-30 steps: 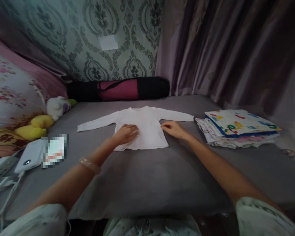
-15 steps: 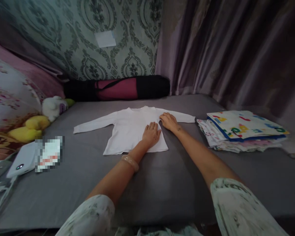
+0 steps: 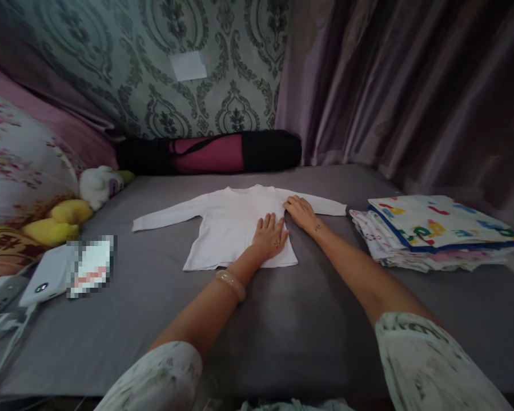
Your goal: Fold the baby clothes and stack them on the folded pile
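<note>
A small white long-sleeved shirt [image 3: 227, 228] lies spread out on the grey sheet, sleeves stretched to either side. Flat on the lower right part of its body rests my left hand [image 3: 269, 237], palm down with the fingers spread and a pale bangle [image 3: 231, 285] on the wrist. My right hand [image 3: 300, 212] is at the shirt's right armpit, just under the sleeve. Its fingers are bent and close together on the cloth there; the thumb and fingertips are partly hidden.
Folded clothes [image 3: 441, 228] are stacked at the right. A black and red long bag [image 3: 208, 153] lies along the wall. At the left are plush toys [image 3: 55, 222], a white power bank [image 3: 47, 279], a power strip [image 3: 2, 294] and a cable [image 3: 15, 348].
The view has shifted slightly, so everything appears a little further right. Both hands keep their places on the shirt, and the shirt lies as before.
</note>
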`<action>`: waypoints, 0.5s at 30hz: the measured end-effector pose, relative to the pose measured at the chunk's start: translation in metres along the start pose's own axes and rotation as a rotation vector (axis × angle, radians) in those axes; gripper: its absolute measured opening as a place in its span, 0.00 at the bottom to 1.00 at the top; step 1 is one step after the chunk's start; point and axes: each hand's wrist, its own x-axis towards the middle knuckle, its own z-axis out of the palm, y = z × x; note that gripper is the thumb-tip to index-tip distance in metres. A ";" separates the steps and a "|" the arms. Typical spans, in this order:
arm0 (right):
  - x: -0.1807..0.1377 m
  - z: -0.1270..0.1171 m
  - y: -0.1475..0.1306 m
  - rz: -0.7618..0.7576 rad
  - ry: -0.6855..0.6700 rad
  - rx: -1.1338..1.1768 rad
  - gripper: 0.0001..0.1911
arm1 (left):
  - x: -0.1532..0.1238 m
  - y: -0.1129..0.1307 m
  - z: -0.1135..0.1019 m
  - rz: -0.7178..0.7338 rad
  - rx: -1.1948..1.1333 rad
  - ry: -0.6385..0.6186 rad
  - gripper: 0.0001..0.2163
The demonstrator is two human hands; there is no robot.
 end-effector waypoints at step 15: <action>0.024 0.017 -0.077 0.171 -0.180 0.302 0.36 | -0.074 0.059 -0.023 -0.005 -0.045 -0.181 0.36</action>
